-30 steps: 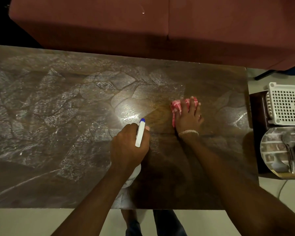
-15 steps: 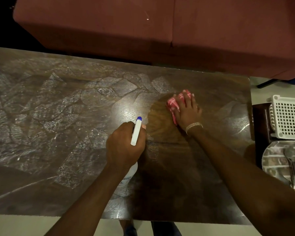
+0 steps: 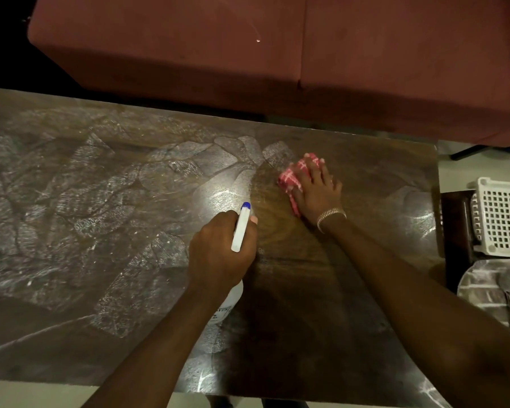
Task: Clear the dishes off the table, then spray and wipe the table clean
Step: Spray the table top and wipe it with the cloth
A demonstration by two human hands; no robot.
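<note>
The dark wooden table (image 3: 86, 201) is covered with whitish dried streaks on its left and middle, and a darker wiped patch lies around my hands. My left hand (image 3: 218, 254) grips a white spray bottle (image 3: 241, 228) with a blue nozzle tip, held over the table's middle; the bottle's body shows below my wrist. My right hand (image 3: 315, 192) presses flat on a red-and-white checked cloth (image 3: 290, 178) at the table's right part, fingers spread over it. A metal bracelet sits on that wrist.
A maroon sofa (image 3: 248, 54) runs along the table's far edge. To the right, on a dark side stand, sits a white perforated plastic basket (image 3: 504, 219), with a metal tray (image 3: 489, 293) holding cutlery in front of it. Pale floor shows along the near edge.
My right hand has slid the cloth away from me and a little leftward, widening the dark wiped patch. My left hand keeps holding the spray bottle in about the same place.
</note>
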